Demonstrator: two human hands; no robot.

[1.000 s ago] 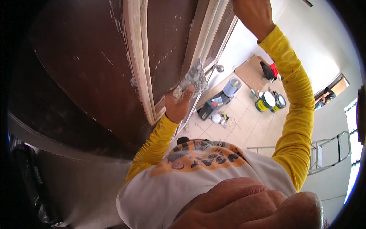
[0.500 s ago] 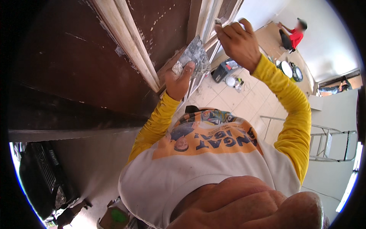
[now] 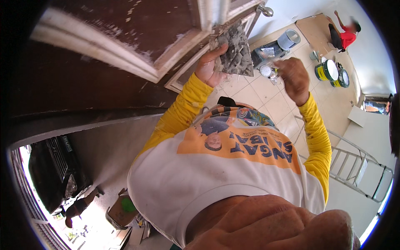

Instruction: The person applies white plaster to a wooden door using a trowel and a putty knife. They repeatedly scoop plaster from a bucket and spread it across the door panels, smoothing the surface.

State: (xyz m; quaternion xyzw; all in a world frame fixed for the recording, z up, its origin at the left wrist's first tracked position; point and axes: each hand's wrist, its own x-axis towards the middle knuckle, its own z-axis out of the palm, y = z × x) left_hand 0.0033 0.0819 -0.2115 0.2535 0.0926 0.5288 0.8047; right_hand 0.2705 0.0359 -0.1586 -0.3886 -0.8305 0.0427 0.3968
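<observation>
My left hand [image 3: 211, 66] grips a flat, squarish putty board [image 3: 238, 52] by its near-left edge, thumb on top. Grey and whitish filler is smeared over the face of the board. My right hand [image 3: 295, 79] hangs in the air to the right of it, blurred, with its fingers curled. Whatever those fingers hold is too smeared to make out. Beyond the left hand stands a dark brown panelled door [image 3: 100, 54] with pale, sanded-looking mouldings [image 3: 96, 48] and white specks on its panels.
A round door knob [image 3: 266, 10] juts out at the top. On the tiled floor stand a grey can [image 3: 288, 39] and paint buckets [image 3: 326, 71]. A stepladder [image 3: 354, 164] is at right. A person in red [image 3: 348, 38] crouches far right. A black vehicle [image 3: 54, 171] shows lower left.
My right hand has come down and away from the door moulding. The left hand has moved right with the board, which has turned. The view has swung, showing more of the floor and knob.
</observation>
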